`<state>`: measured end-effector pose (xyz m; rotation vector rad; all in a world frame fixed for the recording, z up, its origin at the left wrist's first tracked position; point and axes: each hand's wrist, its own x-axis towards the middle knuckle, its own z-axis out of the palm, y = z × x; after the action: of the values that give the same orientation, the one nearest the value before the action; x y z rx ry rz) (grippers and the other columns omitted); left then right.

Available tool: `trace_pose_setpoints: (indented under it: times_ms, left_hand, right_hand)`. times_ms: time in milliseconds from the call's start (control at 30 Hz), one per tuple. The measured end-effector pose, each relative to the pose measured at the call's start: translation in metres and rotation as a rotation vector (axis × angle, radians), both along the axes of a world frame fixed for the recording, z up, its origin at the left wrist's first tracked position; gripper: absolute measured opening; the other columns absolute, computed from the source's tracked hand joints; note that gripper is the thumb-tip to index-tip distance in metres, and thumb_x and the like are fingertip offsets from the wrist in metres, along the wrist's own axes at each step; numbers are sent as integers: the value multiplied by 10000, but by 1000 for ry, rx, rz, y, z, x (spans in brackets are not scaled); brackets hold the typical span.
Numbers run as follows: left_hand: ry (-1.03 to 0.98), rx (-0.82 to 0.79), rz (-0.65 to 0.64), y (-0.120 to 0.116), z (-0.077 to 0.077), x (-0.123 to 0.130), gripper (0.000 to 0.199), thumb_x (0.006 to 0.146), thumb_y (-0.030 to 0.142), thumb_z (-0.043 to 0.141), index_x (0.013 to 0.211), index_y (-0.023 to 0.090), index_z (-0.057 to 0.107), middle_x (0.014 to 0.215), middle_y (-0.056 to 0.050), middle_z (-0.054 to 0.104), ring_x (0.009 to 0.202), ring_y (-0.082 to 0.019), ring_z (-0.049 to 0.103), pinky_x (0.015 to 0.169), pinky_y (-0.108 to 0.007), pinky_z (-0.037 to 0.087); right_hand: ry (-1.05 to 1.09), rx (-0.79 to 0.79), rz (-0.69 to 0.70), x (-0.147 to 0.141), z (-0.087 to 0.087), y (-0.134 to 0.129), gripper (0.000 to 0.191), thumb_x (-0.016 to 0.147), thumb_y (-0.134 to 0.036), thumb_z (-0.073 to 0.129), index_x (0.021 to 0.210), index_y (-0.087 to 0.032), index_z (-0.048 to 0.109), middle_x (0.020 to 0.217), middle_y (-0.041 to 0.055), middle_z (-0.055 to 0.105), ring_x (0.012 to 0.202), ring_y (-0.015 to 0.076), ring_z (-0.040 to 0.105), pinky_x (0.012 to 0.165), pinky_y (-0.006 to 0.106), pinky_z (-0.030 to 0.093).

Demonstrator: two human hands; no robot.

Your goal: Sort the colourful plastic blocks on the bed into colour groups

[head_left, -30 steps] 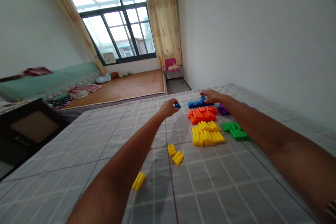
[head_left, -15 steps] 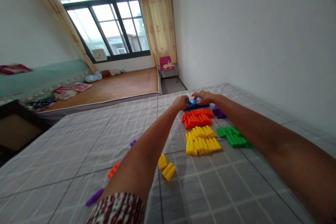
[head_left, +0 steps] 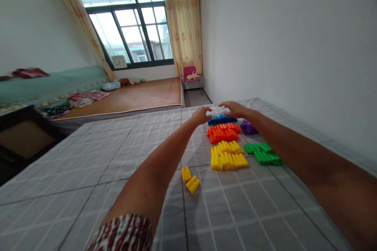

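My left hand (head_left: 202, 115) is beside the left end of a row of blue pieces (head_left: 221, 119), fingers apart and holding nothing. Above the right part of that row is my right hand (head_left: 235, 108), its fingers spread with nothing between them. Nearer to me lie stacked orange pieces (head_left: 224, 133), then stacked yellow pieces (head_left: 229, 156). Purple pieces (head_left: 247, 127) sit by my right forearm, partly hidden by it. A group of green pieces (head_left: 265, 154) is right of the yellow ones. Several loose yellow pieces (head_left: 193, 184) lie near my left forearm.
All the pieces rest on a grey checked cloth (head_left: 224, 219). A dark-framed chair (head_left: 26, 137) stands at the left. Beyond are a low bed (head_left: 147, 94), a pink chair (head_left: 189, 72) and a window; a white wall runs along the right.
Both hands have let go of the blue pieces, which now lie flatter in their row. The gap between the hands is wider. My left forearm now hides the small purple and orange pieces at the left.
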<state>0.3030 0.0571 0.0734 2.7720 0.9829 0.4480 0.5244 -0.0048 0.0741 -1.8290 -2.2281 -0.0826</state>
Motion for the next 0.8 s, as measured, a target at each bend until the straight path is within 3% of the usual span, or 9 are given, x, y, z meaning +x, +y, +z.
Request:
trace_pose_setpoints:
  times_ms: [133, 300, 433, 500, 600, 667, 800]
  left_hand:
    - [-15, 20, -40, -25, 15, -89, 337, 847, 286, 580, 1163, 196, 650, 1182, -56, 666, 1097, -184, 605, 1008, -312, 444]
    - [131, -106, 41, -73, 20, -229, 326, 838, 290, 547, 1120, 199, 682, 1094, -57, 706, 1004, -183, 644, 908, -287, 480]
    - [220, -262, 126, -111, 16, -311, 323, 813, 254, 553, 1100, 205, 691, 1058, -42, 726, 947, -165, 661, 860, -247, 482]
    - [236, -281, 157, -128, 11, -333, 328, 809, 239, 559, 1112, 211, 684, 1069, -44, 722, 947, -162, 660, 848, -238, 481]
    - [211, -230, 165, -151, 1, -346, 355, 825, 224, 539, 1159, 216, 659, 1130, -53, 699, 988, -164, 651, 866, -244, 482]
    - [165, -168, 105, -161, -7, -346, 379, 829, 199, 520, 1187, 224, 642, 1201, -49, 670, 1071, -163, 621, 943, -259, 456]
    - [110, -110, -34, -168, -23, -330, 381, 835, 157, 497, 1172, 242, 655, 1247, -29, 648, 1157, -166, 570, 1038, -290, 394]
  right_hand:
    - [101, 107, 86, -44, 13, -40, 394, 821, -195, 523, 1203, -173, 618, 1146, 79, 681, 998, 202, 639, 941, 331, 461]
    - [186, -89, 316, -136, 5, -97, 335, 843, -204, 511, 1147, -216, 652, 1058, 47, 715, 894, 180, 666, 834, 294, 498]
    - [103, -218, 453, -202, -6, -123, 309, 849, -207, 529, 1123, -223, 671, 1087, 54, 714, 898, 184, 677, 796, 273, 499]
    - [37, -234, 414, -224, -9, -125, 306, 866, -191, 505, 1118, -214, 677, 1102, 67, 713, 955, 199, 673, 817, 275, 490]
    - [-55, -279, 299, -242, -8, -121, 329, 882, -149, 467, 1130, -209, 675, 1124, 77, 709, 1008, 206, 663, 823, 266, 480]
    - [-96, -322, 221, -246, -7, -121, 309, 902, -187, 461, 1119, -216, 680, 1095, 77, 719, 983, 199, 674, 793, 254, 481]
    - [-135, -376, 126, -252, -14, -129, 346, 887, -430, 530, 1085, -201, 696, 1028, 106, 731, 930, 236, 686, 743, 285, 490]
